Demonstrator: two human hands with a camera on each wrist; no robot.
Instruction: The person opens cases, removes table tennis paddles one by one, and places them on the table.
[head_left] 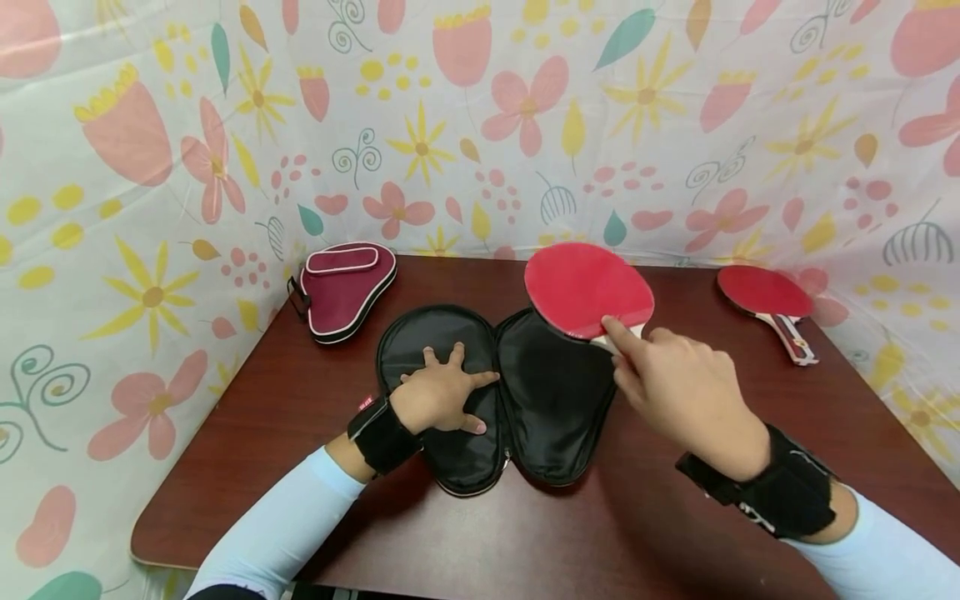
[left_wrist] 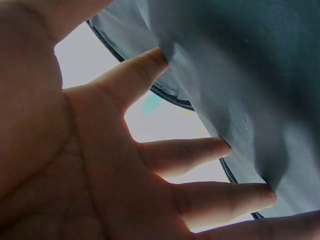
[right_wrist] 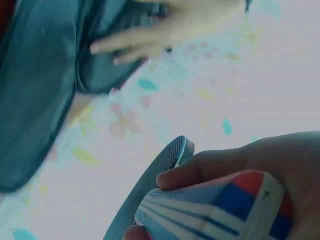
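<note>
A black paddle case (head_left: 557, 400) lies unfolded on the table, its two halves side by side with the lining up. My left hand (head_left: 442, 396) rests on the left half, fingers spread; in the left wrist view the fingertips (left_wrist: 220, 147) press into the lining (left_wrist: 240, 75). My right hand (head_left: 686, 392) grips a table tennis paddle (head_left: 588, 287) by its handle, index finger along the red face. The paddle is held over the upper edge of the right half. The striped handle (right_wrist: 200, 210) shows in the right wrist view, with fingers curled round it.
A maroon paddle case (head_left: 345, 292) with white piping lies at the back left of the brown table (head_left: 525, 542). Another red paddle (head_left: 765, 292) lies at the back right. A flower-printed cloth (head_left: 420, 150) hangs behind the table and along its sides.
</note>
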